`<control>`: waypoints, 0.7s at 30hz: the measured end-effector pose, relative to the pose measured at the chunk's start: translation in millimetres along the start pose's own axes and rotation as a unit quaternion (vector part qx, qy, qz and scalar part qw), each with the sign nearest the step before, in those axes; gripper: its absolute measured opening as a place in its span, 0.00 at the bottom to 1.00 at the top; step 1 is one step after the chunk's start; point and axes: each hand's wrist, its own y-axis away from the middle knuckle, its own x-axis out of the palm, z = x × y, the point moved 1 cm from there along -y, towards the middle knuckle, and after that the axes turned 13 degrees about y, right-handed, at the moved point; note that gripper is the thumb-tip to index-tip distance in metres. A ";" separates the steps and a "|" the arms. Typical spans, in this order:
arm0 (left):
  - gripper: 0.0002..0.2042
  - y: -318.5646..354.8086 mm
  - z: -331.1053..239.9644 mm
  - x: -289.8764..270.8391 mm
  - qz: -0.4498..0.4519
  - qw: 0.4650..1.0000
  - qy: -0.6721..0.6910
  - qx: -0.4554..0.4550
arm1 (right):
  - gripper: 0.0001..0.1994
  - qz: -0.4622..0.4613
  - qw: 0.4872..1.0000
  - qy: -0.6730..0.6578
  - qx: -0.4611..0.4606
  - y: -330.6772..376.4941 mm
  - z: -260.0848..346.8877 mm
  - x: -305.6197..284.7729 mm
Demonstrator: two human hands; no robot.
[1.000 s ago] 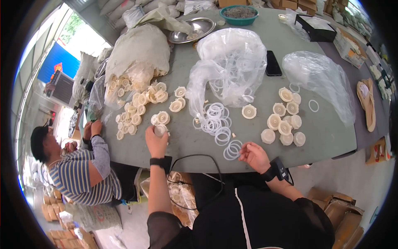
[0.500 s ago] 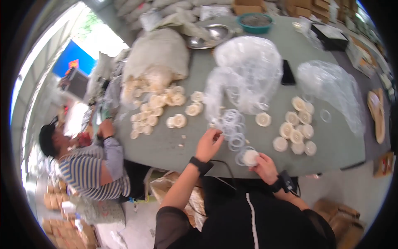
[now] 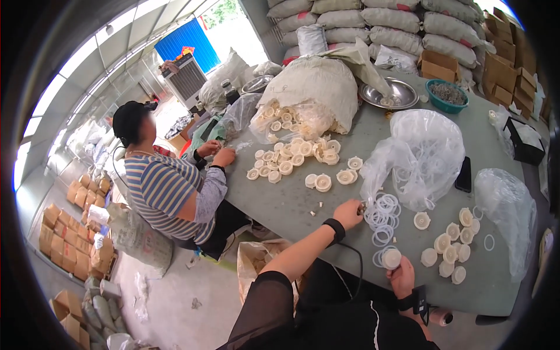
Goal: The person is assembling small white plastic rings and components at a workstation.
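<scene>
My right hand (image 3: 401,279) grips a round cream plastic cap (image 3: 391,259) near the table's front edge, its flat face up. Beside that cap lies the lower end of a pile of translucent sealing rings (image 3: 383,220). At the pile's left side is my left hand (image 3: 349,214), its fingers pinched together; what they hold, if anything, is too small to make out. A single cap (image 3: 422,220) lies right of the rings. Farther right is a group of caps (image 3: 450,253), and a loose ring (image 3: 489,242) lies beyond them.
A clear plastic bag (image 3: 429,157) stands behind the rings, with a black phone (image 3: 464,175) beside it. Many caps (image 3: 286,157) spill from a large woven sack (image 3: 318,87). At the left, a co-worker (image 3: 166,175) sits with hands at the table. Another plastic bag (image 3: 507,216) lies right.
The view has swung up and to the left, showing more of the co-worker and the stacked sacks. My right hand still holds the cap; my left stays at the rings.
</scene>
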 end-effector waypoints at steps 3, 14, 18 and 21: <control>0.08 -0.8 1.1 1.7 0.005 0.999 0.015 -0.028 | 0.13 -0.018 1.000 -0.005 -0.001 4.9 0.6 -2.7; 0.04 18.1 -34.0 -13.7 -0.102 0.990 0.056 0.076 | 0.12 -0.044 0.999 0.011 0.014 3.8 1.1 4.7; 0.03 30.9 -61.7 -5.3 -0.154 0.966 0.181 0.104 | 0.11 -0.052 0.997 0.027 0.053 2.7 0.7 4.3; 0.06 41.2 -79.9 -2.7 -0.178 0.961 0.150 0.146 | 0.11 -0.033 0.995 0.025 0.087 3.9 10.7 10.0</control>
